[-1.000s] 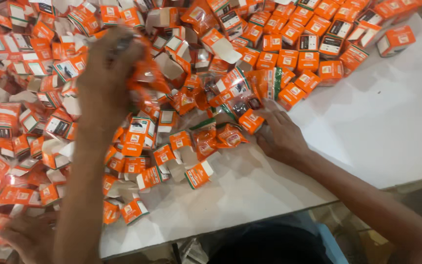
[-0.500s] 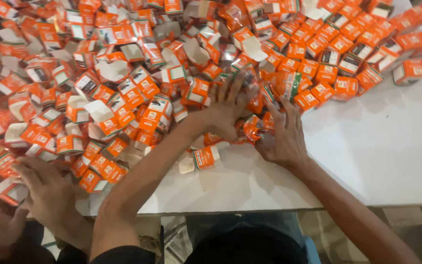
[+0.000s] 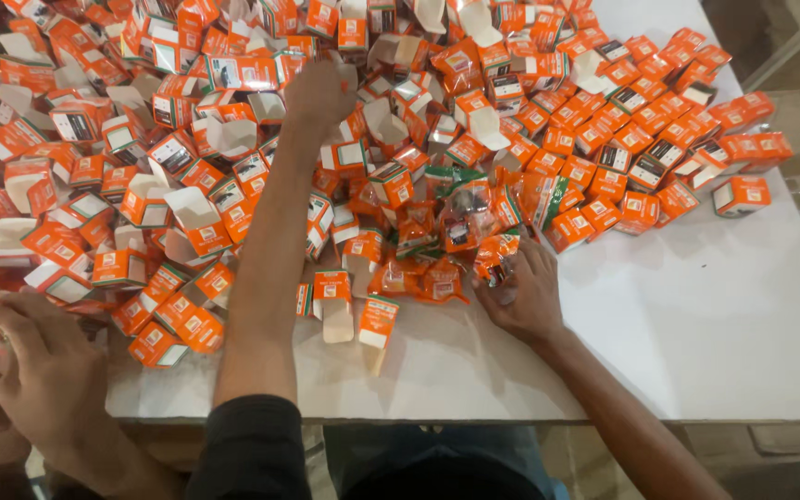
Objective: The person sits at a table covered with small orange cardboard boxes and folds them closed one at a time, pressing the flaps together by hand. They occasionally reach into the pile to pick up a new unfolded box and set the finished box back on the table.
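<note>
Head view looks down on a white table point(image 3: 696, 333) heaped with small orange cartons point(image 3: 187, 167), many with flaps open and showing hollow white insides. Left hand point(image 3: 319, 93) reaches deep into the heap, fingers curled over a carton; whether it grips is unclear. Right hand point(image 3: 522, 294) rests at the heap's near edge, fingers pinching an orange foil pouch point(image 3: 495, 257). Another person's hand point(image 3: 43, 366) lies at the lower left.
</note>
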Demonstrator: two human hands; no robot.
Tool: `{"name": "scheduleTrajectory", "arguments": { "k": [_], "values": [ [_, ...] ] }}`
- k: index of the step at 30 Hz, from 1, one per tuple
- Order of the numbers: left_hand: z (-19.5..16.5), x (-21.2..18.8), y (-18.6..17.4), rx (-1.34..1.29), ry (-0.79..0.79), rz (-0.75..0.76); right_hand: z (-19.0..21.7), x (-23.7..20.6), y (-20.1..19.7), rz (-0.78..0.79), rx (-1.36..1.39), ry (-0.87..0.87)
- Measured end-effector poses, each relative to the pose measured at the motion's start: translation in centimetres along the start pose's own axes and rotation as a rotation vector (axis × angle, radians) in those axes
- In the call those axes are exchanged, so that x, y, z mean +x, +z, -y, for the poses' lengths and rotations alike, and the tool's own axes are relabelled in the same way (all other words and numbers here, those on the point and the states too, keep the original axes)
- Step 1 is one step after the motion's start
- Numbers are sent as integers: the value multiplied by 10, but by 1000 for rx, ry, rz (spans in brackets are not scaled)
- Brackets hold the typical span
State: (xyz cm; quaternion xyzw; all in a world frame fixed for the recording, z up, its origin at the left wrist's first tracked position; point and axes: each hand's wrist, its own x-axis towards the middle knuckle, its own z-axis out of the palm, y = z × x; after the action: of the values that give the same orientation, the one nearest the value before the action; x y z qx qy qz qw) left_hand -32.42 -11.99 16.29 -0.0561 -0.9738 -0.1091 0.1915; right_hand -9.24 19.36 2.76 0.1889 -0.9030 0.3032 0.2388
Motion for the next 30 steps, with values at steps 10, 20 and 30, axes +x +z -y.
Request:
{"name": "scheduleTrajectory", "arguments": {
  "k": [10,20,30],
  "values": [
    [-5,34,11,335,99,343,-10,7,-5,-3,-58,-10],
    [-15,25,-6,-672,337,493,-9,7,-6,-24,51,-15],
    [19,93,61,179,141,90,-11,12,-8,-63,57,-67]
  ]
}}
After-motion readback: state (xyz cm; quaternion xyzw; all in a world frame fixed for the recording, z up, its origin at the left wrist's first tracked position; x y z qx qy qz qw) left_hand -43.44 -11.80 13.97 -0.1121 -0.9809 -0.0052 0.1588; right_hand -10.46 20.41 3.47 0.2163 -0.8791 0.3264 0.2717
